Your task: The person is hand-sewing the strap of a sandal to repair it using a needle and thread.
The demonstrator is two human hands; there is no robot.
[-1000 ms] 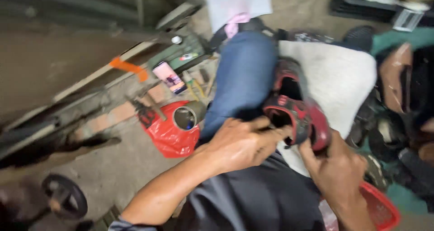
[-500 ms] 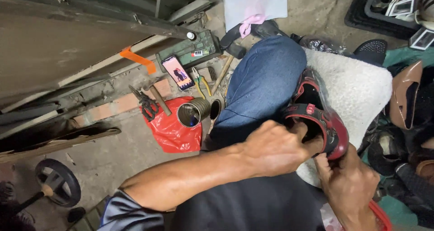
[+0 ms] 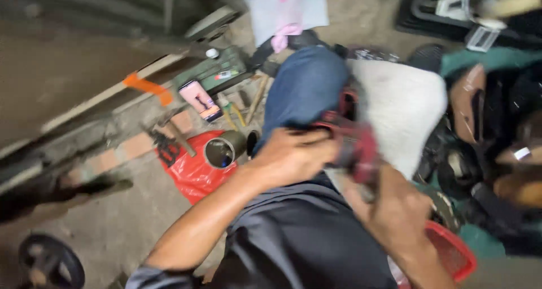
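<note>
A red and black shoe (image 3: 354, 142) rests over my lap, between my blue-trousered knee (image 3: 307, 88) and a white cloth (image 3: 401, 105). My left hand (image 3: 291, 156) grips the shoe's near side from the left, fingers curled over its edge. At the shoe's lower end, my right hand (image 3: 395, 213) closes around it from below. The picture is blurred by motion, so the fingers' exact hold is hard to make out.
On the floor to the left lie a red plastic bag (image 3: 192, 170), a metal can (image 3: 223, 150), a phone (image 3: 200, 101), hand tools (image 3: 169, 133) and a green box (image 3: 214, 71). Several shoes (image 3: 485, 131) are piled at the right. A red basket (image 3: 451, 252) is by my right wrist.
Both hands have turned the shoe and drawn it closer to my body. The view has shifted slightly and become more blurred.
</note>
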